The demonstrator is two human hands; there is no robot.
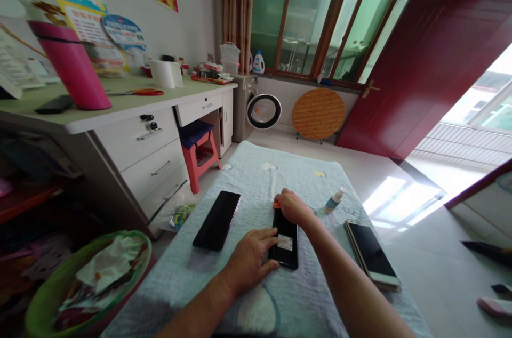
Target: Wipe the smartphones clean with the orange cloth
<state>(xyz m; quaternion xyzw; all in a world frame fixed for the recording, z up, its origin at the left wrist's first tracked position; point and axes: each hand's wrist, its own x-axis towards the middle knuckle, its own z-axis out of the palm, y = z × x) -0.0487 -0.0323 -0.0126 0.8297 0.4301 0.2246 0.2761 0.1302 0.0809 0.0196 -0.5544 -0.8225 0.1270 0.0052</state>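
A black smartphone [286, 258] with a white label lies on the cloth-covered table, between my two hands. My left hand [250, 255] rests at its left side, with fingertips on the edge and thumb near the lower corner, holding it in place. At the phone's upper end my right hand [294, 207] is closed in a pinch on a small flat orange piece [276, 204]; most of that piece is hidden by the fingers. Another dark phone [218, 220] lies apart to the left. On the right are a small spray bottle [334, 201], standing upright, and a stack of light-edged phones [373, 254].
A pale blue patterned cloth [256, 167] covers the table. Beside it at lower left stands a green bin [146, 263] with crumpled paper. A white desk [138, 138] with a pink tumbler [76, 71], a red stool [192, 167] and a washing machine [242, 98] are beyond.
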